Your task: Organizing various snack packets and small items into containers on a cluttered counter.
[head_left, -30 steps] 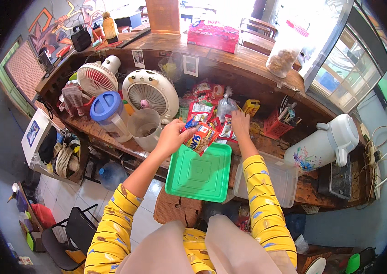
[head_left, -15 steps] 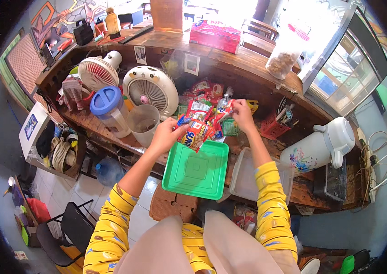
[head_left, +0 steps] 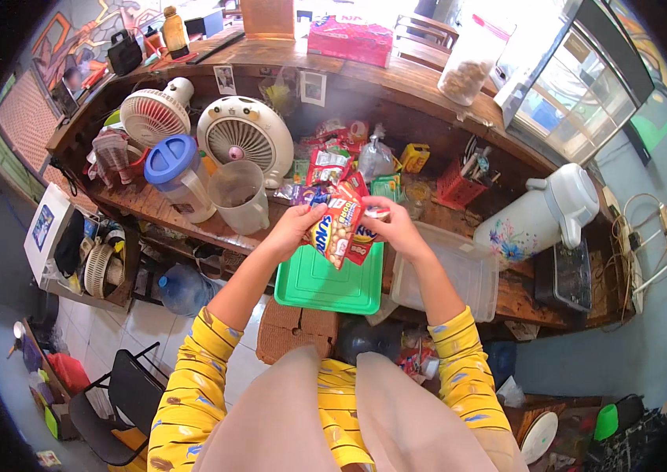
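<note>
Over the green tray-like lid (head_left: 302,293), my left hand (head_left: 298,226) grips red snack packets (head_left: 335,228) printed with round nuts. My right hand (head_left: 395,230) is closed at their right side, on a red packet (head_left: 363,245) that partly overlaps them; its fingertips are partly hidden. Behind my hands lies a heap of other packets, among them a red one (head_left: 328,166), a purple one (head_left: 294,193) and a green one (head_left: 385,187). A tied clear plastic bag (head_left: 376,157) stands in that heap.
To the left stand a clear pitcher (head_left: 240,206), a blue-lidded jug (head_left: 176,175) and a white fan (head_left: 245,145). A translucent plastic box (head_left: 447,279) sits right of the lid. Farther right are a red pen basket (head_left: 459,187) and a large flowered thermos (head_left: 534,216).
My right hand has come down and inward with a red packet, beside those in my left hand. The packets now hang over the lid's back part. The whole view has shifted slightly.
</note>
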